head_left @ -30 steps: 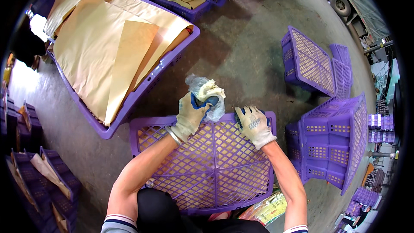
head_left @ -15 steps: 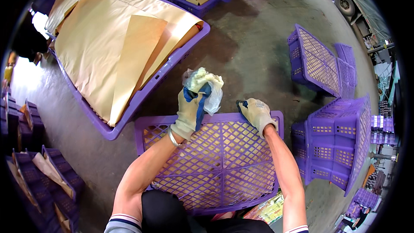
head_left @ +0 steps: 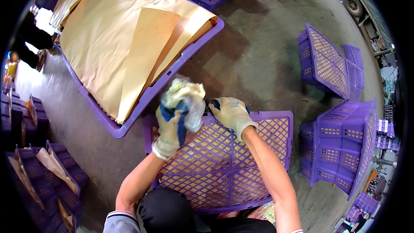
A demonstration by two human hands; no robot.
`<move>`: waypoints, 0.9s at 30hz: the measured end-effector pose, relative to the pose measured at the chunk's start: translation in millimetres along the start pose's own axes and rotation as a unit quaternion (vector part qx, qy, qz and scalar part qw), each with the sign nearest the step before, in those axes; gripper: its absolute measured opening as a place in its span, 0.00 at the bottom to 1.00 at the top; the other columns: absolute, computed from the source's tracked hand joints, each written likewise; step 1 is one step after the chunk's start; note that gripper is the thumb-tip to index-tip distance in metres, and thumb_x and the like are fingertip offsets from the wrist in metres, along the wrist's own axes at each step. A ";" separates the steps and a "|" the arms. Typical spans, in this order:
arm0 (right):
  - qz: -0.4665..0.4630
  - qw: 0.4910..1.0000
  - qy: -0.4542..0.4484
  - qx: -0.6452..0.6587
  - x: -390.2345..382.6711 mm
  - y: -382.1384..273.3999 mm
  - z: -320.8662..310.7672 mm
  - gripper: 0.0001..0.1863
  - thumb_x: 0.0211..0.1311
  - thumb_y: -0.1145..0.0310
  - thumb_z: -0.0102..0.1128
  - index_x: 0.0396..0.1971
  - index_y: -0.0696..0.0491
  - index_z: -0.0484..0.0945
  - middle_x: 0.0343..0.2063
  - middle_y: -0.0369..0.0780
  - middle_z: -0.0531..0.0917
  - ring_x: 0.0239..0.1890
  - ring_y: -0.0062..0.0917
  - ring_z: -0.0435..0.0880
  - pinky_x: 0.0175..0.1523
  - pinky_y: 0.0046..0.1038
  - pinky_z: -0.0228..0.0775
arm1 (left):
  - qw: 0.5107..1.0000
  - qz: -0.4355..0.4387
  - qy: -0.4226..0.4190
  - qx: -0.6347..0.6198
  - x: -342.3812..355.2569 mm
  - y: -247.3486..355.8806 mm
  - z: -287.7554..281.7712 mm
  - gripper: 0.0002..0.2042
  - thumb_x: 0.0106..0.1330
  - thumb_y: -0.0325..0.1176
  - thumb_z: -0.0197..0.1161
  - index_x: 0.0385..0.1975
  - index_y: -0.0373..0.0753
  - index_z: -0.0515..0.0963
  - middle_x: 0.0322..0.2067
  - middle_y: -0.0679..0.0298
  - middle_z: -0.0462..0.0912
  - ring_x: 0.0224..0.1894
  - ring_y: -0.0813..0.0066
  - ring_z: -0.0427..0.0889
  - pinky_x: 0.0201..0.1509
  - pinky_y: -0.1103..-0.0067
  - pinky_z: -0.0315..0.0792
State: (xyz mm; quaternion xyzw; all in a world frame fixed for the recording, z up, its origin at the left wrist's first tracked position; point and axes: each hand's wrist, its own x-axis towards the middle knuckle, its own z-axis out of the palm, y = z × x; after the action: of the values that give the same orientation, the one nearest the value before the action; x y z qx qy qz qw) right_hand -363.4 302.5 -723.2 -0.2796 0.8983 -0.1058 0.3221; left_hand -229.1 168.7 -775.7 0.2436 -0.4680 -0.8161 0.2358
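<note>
My left hand [head_left: 172, 123], in a cream glove with a blue palm, is closed around a crumpled wad of pale yellow-white cloth with clear plastic film [head_left: 187, 96]. It is above the far left part of a purple plastic crate [head_left: 258, 185] whose lattice face is turned up towards me. My right hand [head_left: 230, 111], gloved alike, grips that crate's far rim near its middle, its fingers partly hidden behind the edge. Tan material shows through the lattice.
A large purple crate [head_left: 189, 54] lined with brown paper [head_left: 103, 47] stands at the far left. Empty-looking purple crates [head_left: 340, 140] lie on the right. Stacked crates [head_left: 47, 177] stand at lower left. A person's legs [head_left: 34, 41] show at the left edge, a truck wheel [head_left: 352, 4] at far right.
My left hand, with the wad, has moved left. My right hand has slid left along the crate's far rim. The whole view has shifted slightly.
</note>
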 end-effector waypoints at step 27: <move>-0.080 0.992 0.052 0.081 -67.8 69.7 26.5 0.18 0.57 0.63 0.51 0.47 0.52 0.77 0.45 0.47 0.78 0.50 0.43 0.75 0.56 0.38 0.65 | 0.959 0.017 -0.132 0.250 -98.3 29.5 -57.5 0.26 0.42 0.19 0.71 0.45 0.34 0.73 0.43 0.56 0.75 0.44 0.64 0.79 0.48 0.73 0.72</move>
State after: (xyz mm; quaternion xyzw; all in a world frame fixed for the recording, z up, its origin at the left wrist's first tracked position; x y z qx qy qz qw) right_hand -333.6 398.2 -734.1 -0.3180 0.8768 -0.2184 0.2872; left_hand -113.3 178.4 -757.9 0.1765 -0.6882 -0.6938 0.1173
